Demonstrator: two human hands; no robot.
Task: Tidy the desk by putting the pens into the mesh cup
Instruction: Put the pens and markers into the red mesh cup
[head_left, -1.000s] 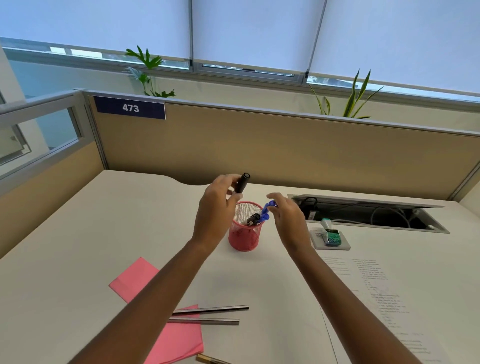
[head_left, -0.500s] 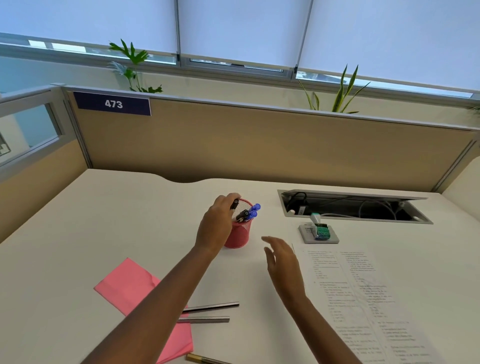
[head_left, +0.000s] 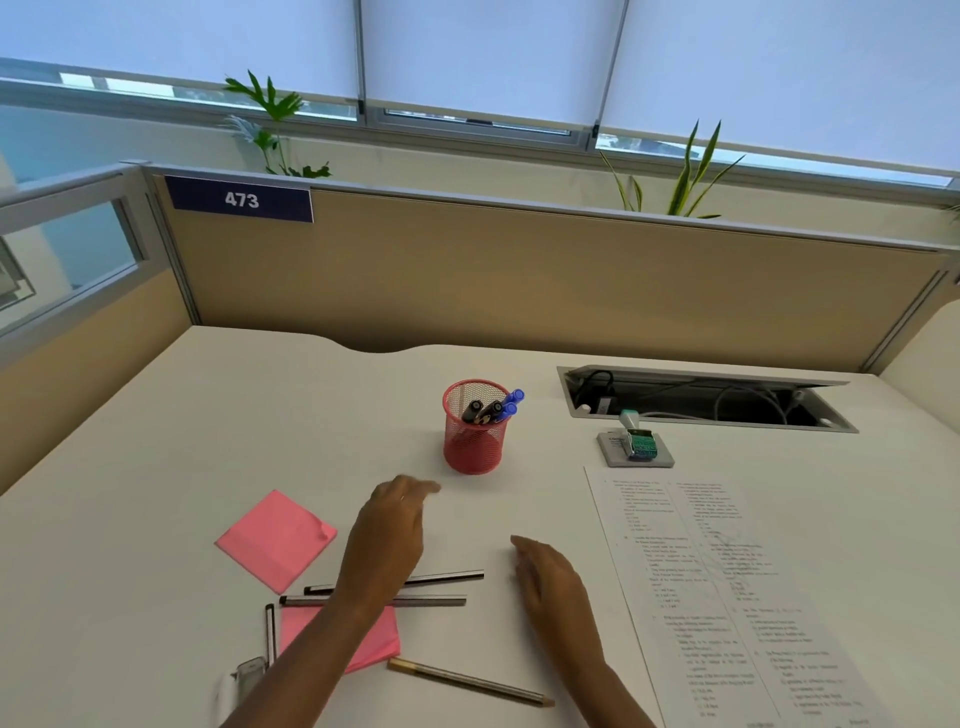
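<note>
Nothing is being gripped: left hand (head_left: 387, 540) and right hand (head_left: 550, 577) are being held slack and empty above the desk (head_left: 156, 467), with four loose pens (head_left: 435, 601) lying by the pink sticky notes (head_left: 275, 540), apart from the red mesh cup (head_left: 472, 441); barrels likely light, stiff and slick, best pinched mid-shaft.

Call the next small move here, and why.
Probably lower the left hand and pinch the upper dark pen, which lies directly beneath it. That hand and the right hand are both open and hold nothing. The mesh cup already holds several pens, while this one and others lie loose on the desk.
</note>
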